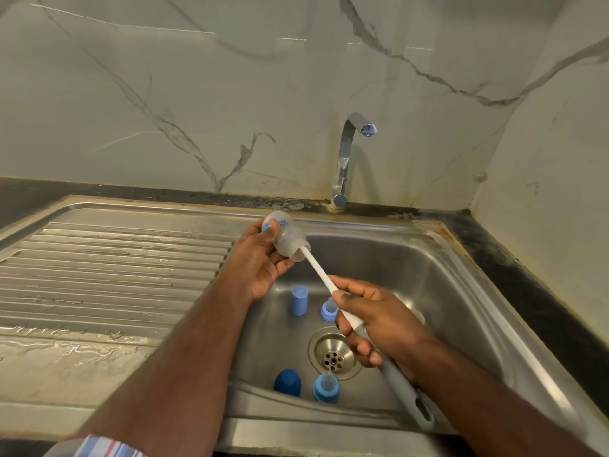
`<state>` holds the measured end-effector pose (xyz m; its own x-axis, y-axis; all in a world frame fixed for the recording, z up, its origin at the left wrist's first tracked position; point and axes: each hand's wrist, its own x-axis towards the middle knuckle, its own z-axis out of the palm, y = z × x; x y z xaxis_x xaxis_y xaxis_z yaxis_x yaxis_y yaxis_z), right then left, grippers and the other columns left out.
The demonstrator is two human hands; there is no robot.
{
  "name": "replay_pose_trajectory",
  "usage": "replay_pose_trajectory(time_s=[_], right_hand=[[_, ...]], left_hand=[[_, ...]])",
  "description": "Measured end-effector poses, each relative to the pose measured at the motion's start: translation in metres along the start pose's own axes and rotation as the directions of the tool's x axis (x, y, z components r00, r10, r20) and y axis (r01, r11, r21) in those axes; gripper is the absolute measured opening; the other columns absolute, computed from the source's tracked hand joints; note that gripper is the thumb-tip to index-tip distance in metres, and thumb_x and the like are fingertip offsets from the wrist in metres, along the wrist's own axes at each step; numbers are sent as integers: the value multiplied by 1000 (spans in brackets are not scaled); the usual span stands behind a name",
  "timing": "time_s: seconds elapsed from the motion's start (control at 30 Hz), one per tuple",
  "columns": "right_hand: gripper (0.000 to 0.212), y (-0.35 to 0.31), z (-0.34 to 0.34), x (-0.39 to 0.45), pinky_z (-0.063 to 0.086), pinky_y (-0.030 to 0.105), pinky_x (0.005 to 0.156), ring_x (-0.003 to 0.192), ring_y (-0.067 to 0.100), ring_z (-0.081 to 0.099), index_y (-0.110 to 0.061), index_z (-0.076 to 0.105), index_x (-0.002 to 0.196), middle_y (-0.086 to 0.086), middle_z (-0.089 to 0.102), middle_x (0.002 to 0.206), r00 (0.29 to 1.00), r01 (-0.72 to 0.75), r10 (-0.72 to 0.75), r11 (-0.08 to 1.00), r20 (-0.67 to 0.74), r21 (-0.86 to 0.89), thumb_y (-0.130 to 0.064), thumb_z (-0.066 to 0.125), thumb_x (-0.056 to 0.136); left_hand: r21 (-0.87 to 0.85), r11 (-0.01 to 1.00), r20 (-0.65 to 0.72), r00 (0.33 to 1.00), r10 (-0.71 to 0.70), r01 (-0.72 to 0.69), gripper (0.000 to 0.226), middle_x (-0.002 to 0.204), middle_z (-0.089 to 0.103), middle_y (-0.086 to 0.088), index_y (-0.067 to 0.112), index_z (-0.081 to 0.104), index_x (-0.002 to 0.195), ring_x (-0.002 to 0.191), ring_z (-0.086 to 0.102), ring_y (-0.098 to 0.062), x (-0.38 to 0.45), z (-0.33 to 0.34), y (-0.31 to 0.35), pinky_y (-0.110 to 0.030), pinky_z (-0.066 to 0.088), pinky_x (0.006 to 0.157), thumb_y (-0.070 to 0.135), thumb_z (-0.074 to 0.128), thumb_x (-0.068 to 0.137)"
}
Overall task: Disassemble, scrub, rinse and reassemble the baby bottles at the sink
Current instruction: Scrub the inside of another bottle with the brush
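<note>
While your left hand [263, 258] grips the bottle [286, 238] above the sink [445, 275] and your right hand [372, 321] clenches the brush [324, 278] handle, mind the wet plastic — a hard push could slip it loose onto the caps [298, 300] below.

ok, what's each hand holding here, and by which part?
Left hand grips the clear baby bottle around its body, mouth toward the brush. Right hand grips the bottle brush around its handle, head inside the bottle.
</note>
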<state>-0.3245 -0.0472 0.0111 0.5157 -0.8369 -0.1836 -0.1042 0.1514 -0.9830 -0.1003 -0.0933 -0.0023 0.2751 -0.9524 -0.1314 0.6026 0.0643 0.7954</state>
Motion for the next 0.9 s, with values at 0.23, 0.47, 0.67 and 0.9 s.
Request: replay_pose_trajectory(time_s=[0.23, 0.47, 0.67, 0.9], right_hand=[[38, 3, -4, 0, 34, 21, 36, 40, 13, 43, -44, 58, 134, 7, 57, 71, 999, 32, -21, 968, 49, -250, -23, 52, 103], [30, 0, -5, 0, 33, 20, 35, 41, 14, 42, -35, 61, 129, 9, 59, 72, 1000, 20, -20, 998, 7, -52, -22, 51, 104], [38, 0, -7, 1, 35, 21, 36, 42, 12, 45, -43, 56, 136, 5, 57, 70, 999, 43, -39, 957, 19, -286, -25, 52, 103], [37, -1, -5, -1, 35, 22, 37, 43, 14, 45, -40, 56, 137, 6, 59, 72, 998, 44, -52, 976, -33, -214, -25, 52, 104]], left_hand=[[37, 999, -5, 1000, 2, -2, 34, 126, 65, -21, 12, 57, 130, 100, 73, -32, 1, -3, -2, -43, 61, 69, 26, 62, 100], [17, 999, 42, 998, -49, 48, 35, 129, 65, -22, 14, 54, 133, 104, 73, -37, -3, 1, -1, -46, 63, 72, 27, 60, 101], [30, 998, 102, 993, -54, 51, 47, 134, 62, -25, 9, 52, 138, 118, 65, -43, -4, 3, -2, -45, 63, 75, 27, 62, 96], [15, 999, 92, 994, -51, 50, 46, 132, 64, -24, 10, 51, 138, 111, 69, -40, -3, 3, -2, -47, 63, 78, 31, 61, 99]])
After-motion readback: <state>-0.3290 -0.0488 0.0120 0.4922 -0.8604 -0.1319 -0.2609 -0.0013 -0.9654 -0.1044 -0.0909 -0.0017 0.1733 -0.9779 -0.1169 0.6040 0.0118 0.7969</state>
